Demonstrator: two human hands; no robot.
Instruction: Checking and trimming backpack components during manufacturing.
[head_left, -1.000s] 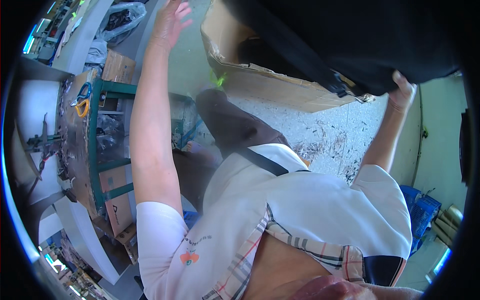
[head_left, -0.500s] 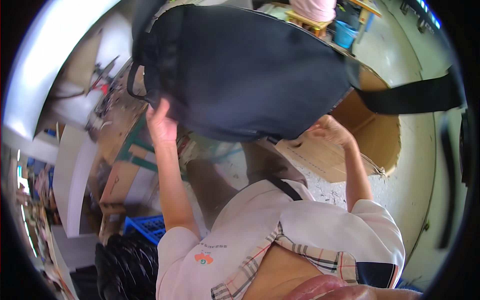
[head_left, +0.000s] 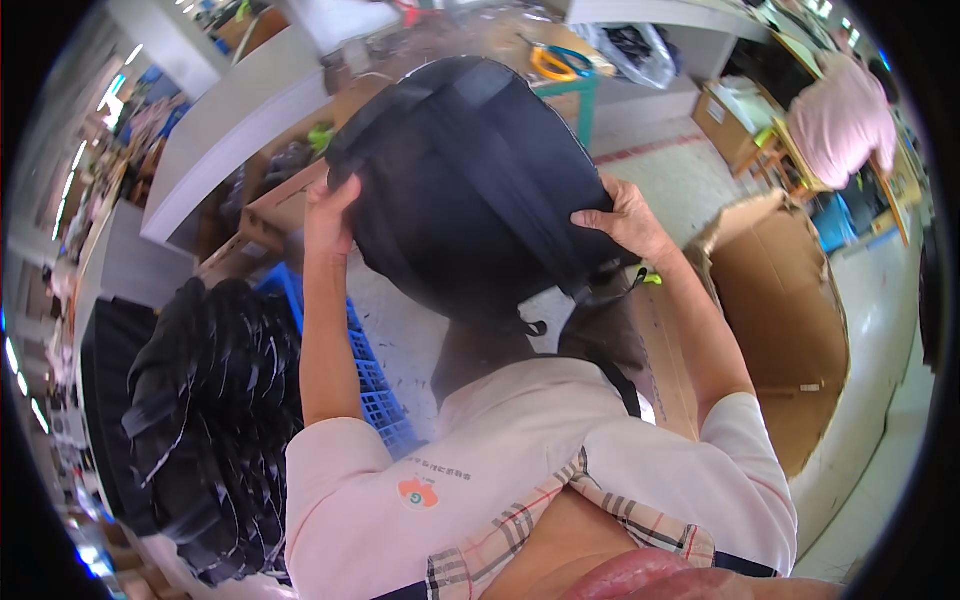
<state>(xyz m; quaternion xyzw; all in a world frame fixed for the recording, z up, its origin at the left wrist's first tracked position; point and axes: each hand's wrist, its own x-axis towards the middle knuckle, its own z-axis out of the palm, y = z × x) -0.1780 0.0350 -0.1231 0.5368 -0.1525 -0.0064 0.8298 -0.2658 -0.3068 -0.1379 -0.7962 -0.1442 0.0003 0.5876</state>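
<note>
A black fabric bag (head_left: 470,190) with wide straps is held up in front of me, above my legs. My left hand (head_left: 330,212) grips its left edge, thumb on the near face. At the right edge, my right hand (head_left: 622,222) pinches the fabric with the thumb on top. The fingers behind the bag are hidden on both sides. A short black strap (head_left: 612,290) dangles from its lower right edge.
Black bags with loose white threads (head_left: 215,420) are heaped at my left beside a blue plastic crate (head_left: 370,375). A large open cardboard box (head_left: 785,330) stands at my right. Scissors (head_left: 560,62) lie on the workbench ahead. Another person in pink (head_left: 845,120) sits far right.
My view has swung left. The bag has turned over in my hands: its strapped side faces me, and the long strap at right no longer flares out.
</note>
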